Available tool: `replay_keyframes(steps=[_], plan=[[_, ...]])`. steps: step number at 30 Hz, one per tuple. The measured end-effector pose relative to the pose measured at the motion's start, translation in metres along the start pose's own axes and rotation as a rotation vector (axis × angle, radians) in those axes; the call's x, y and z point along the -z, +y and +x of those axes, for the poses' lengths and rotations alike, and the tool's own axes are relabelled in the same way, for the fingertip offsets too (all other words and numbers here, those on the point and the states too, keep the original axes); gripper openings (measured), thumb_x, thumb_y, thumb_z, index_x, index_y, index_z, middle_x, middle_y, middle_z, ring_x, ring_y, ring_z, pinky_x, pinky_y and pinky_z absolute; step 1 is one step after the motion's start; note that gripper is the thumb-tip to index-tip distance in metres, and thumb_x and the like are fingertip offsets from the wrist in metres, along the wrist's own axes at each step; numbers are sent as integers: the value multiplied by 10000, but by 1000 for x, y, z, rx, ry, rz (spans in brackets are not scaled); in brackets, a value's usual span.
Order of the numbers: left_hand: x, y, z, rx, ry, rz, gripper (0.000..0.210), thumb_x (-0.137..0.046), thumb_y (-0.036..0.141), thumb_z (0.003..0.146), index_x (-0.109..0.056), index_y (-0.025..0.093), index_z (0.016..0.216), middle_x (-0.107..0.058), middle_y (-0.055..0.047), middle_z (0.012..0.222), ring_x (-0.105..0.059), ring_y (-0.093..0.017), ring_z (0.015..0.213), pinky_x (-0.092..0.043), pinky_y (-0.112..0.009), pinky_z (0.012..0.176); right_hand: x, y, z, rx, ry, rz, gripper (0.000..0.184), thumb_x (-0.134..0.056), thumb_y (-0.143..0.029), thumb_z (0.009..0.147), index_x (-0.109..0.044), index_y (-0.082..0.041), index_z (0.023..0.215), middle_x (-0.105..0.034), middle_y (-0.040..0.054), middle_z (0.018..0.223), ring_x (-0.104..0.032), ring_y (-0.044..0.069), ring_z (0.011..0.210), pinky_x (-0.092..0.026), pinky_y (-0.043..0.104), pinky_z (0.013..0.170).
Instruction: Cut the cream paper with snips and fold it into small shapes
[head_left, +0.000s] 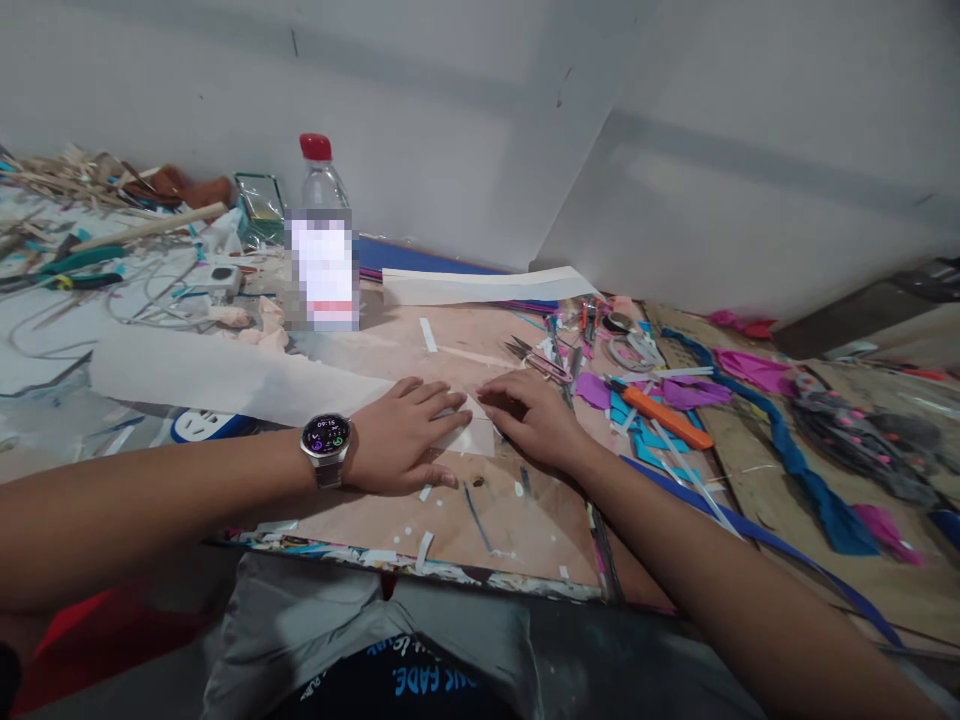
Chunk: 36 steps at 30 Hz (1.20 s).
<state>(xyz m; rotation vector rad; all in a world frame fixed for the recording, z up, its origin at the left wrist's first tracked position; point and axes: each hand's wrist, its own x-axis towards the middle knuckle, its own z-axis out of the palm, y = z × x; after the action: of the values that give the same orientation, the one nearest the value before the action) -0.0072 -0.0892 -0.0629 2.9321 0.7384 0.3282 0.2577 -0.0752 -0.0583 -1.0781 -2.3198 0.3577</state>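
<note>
My left hand (401, 435) lies palm down with its fingers stretched out, on the right part of a long white paper strip (225, 375). A watch (325, 440) sits on the left wrist. Close beside its fingertips, my right hand (529, 412) has its fingers curled in and drawn together at the paper's right end. The fingers partly hide what they grip there. A white piece of the paper (476, 437) shows on the board just below both hands.
A red-capped bottle (315, 180) stands behind, near another paper strip (480, 287). To the right lie scissors (544, 362), an orange utility knife (667, 415) and coloured scraps. Pliers (82, 265), sticks and cables clutter the left. The table's front edge (420, 570) is near my body.
</note>
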Motion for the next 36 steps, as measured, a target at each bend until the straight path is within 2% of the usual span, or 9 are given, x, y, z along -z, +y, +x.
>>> replay_keyframes(steps=[3, 8, 20, 36], plan=[[0, 0, 0, 5, 0, -2, 823, -375, 769, 937, -422, 191, 1521, -432, -170, 1591, -398, -385, 1438, -286, -574, 1164, 1, 0, 0, 2, 3, -2, 186, -654, -192, 914, -726, -226, 1082, -775, 84, 1050, -691, 263, 992, -497, 468, 937], [1, 1, 0, 4, -2, -4, 816, -391, 756, 940, -429, 181, 1518, -431, -173, 1590, -399, -388, 1440, -282, -572, 1167, 2, 0, 0, 17, -16, 4, 319, -586, -63, 863, -722, -225, 1102, -769, 79, 1073, -677, 259, 1023, -490, 462, 951], [1, 1, 0, 6, -8, -5, 812, -367, 756, 949, -425, 181, 1519, -428, -173, 1590, -381, -380, 1448, -271, -563, 1177, 1, 0, 1, 8, -35, 0, 166, -660, -235, 943, -721, -223, 1097, -769, 83, 1055, -680, 252, 995, -486, 455, 928], [0, 1, -1, 3, 3, -7, 807, -376, 745, 952, -410, 184, 1532, -428, -169, 1591, -374, -379, 1454, -260, -561, 1177, 0, -1, 1, -18, -48, 10, 150, -650, -271, 954, -769, -224, 1033, -749, 92, 1038, -667, 258, 1013, -485, 466, 947]])
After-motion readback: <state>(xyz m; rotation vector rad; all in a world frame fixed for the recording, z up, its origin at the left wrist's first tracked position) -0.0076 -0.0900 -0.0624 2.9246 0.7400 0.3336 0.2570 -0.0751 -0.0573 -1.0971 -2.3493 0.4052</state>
